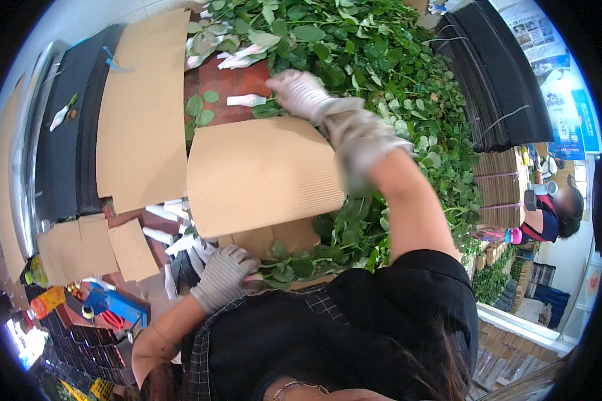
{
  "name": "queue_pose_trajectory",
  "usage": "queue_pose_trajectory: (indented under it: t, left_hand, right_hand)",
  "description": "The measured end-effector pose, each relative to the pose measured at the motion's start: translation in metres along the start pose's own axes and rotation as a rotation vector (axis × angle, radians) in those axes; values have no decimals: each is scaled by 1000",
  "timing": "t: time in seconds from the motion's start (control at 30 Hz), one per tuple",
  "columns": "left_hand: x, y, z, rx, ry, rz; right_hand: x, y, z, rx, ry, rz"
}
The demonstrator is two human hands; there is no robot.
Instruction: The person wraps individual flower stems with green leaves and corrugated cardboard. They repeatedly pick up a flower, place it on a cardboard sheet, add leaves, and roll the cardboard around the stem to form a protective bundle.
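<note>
My right hand (301, 92), in a striped glove with a loose cuff, reaches over the far edge of a bent corrugated cardboard sheet (266, 175). Its fingers are close to a leafy stem whose head is in a white sleeve (246, 101); whether they grip it is not clear. My left hand (226, 278), in a grey striped glove, is low at the near side of the sheet, fingers curled. Beside its fingertips shows a pinkish flower bud (253, 277) with a leafy stem. Several white-sleeved flower heads (185, 245) lie left of that hand.
Leafy cut stems (361, 45) heap along the far and right sides. Flat cardboard (140, 110) and black sheet stacks (65, 130) stand left; another black stack (501, 75) is at right. A blue tool (115, 303) lies lower left. Another person (547, 215) is at far right.
</note>
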State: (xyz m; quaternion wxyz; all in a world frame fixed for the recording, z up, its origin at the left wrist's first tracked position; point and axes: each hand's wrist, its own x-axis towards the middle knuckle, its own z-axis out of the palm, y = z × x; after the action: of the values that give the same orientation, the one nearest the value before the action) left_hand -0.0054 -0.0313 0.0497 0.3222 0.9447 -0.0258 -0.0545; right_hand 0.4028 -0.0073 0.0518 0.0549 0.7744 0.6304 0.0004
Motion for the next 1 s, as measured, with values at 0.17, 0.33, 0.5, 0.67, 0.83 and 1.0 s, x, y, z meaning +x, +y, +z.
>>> queue_pose_trajectory:
  t: [0.17, 0.33, 0.5, 0.67, 0.83, 1.0]
  left_hand:
    - [-4, -6, 11, 52, 126, 53]
    - [-5, 5, -3, 16, 111, -4]
    - [-13, 13, -16, 150, 76, -39]
    - [-9, 16, -22, 132, -140, -166]
    - [-15, 14, -17, 141, -120, -160]
    - [-15, 11, -12, 156, -35, -107]
  right_hand:
    - [-17, 2, 18, 25, -45, -95]
    - [-128, 82, -122, 541, 829, 376]
    - [-268, 122, -299, -9, 1123, 181]
    - [-275, -59, -230, 658, 454, 229]
    - [-225, -183, -76, 387, 110, -252]
    - [-212, -180, -1, 444, -45, -325]
